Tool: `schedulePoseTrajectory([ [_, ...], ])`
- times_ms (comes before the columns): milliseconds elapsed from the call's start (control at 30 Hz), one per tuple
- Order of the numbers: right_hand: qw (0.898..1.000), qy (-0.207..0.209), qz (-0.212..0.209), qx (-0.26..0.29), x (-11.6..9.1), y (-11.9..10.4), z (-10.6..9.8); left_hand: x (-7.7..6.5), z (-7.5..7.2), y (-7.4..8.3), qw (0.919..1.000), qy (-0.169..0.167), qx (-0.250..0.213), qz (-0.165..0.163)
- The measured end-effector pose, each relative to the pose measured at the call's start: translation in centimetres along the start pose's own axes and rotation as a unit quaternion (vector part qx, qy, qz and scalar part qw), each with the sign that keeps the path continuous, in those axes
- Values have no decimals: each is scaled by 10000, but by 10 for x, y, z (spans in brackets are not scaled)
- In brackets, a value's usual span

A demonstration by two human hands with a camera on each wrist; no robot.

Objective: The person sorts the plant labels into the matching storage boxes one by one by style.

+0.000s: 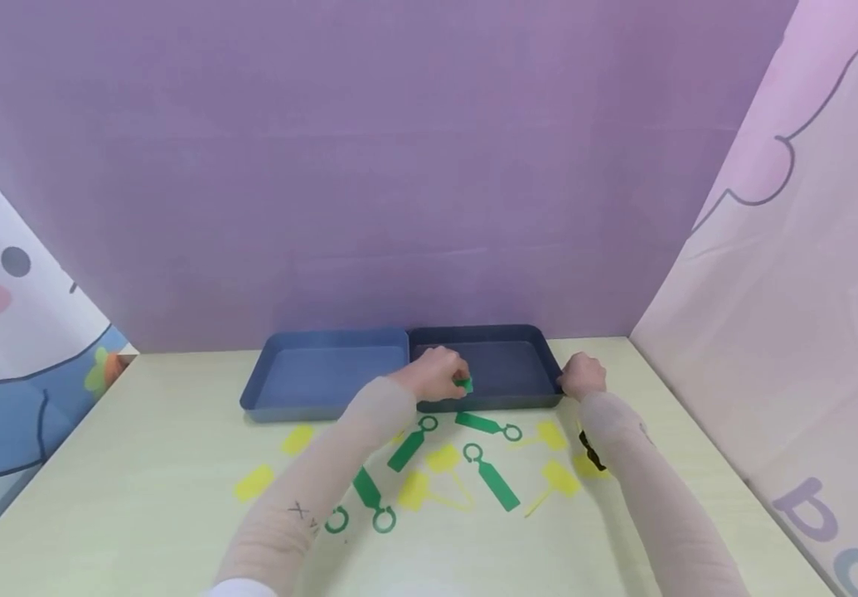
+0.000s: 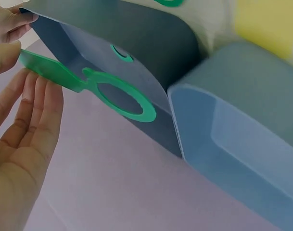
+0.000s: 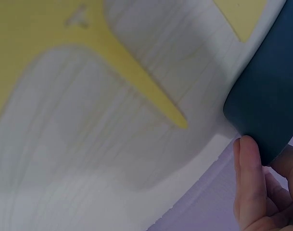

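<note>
My left hand [image 1: 434, 373] is over the dark navy tray [image 1: 506, 365]. In the left wrist view, its thumb and fingers pinch a flat green tag [image 2: 52, 73] by the broad end, and the tag's open ring points away from the hand. A smaller green ring [image 2: 122, 54] shows inside that tray; I cannot tell whether it is a reflection. At the tray's right side, my right hand [image 1: 584, 377] grips the rim, with fingertips [image 3: 250, 149] against the outer wall. More green tags [image 1: 498, 487] lie on the table in front of the trays.
A blue tray [image 1: 332, 373] stands against the navy tray's left side. Several yellow tags [image 1: 414, 491] with thin tails are scattered on the pale table [image 1: 138, 464]. Near the right forearm lies a small black thing [image 1: 591, 452]. A purple backdrop [image 1: 429, 182] rises behind the trays.
</note>
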State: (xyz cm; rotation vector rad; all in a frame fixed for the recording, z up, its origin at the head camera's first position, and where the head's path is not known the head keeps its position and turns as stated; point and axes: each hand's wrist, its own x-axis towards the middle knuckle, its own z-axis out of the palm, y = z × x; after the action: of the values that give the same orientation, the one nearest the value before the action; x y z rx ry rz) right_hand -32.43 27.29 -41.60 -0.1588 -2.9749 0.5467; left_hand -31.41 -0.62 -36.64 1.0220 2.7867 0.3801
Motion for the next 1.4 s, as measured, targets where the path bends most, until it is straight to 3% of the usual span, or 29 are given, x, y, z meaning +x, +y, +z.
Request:
schedulePoseTrajectory([
  [267, 10000, 45, 12, -61, 2, 3, 4, 19, 5, 7, 9998, 118, -133, -10],
  [600, 10000, 24, 64, 39, -3, 1, -2, 40, 13, 12, 9999, -9, -139, -6],
  [1400, 9999, 6, 53, 113, -11, 8, -7, 68, 48, 23, 9973, 21, -289, -682],
])
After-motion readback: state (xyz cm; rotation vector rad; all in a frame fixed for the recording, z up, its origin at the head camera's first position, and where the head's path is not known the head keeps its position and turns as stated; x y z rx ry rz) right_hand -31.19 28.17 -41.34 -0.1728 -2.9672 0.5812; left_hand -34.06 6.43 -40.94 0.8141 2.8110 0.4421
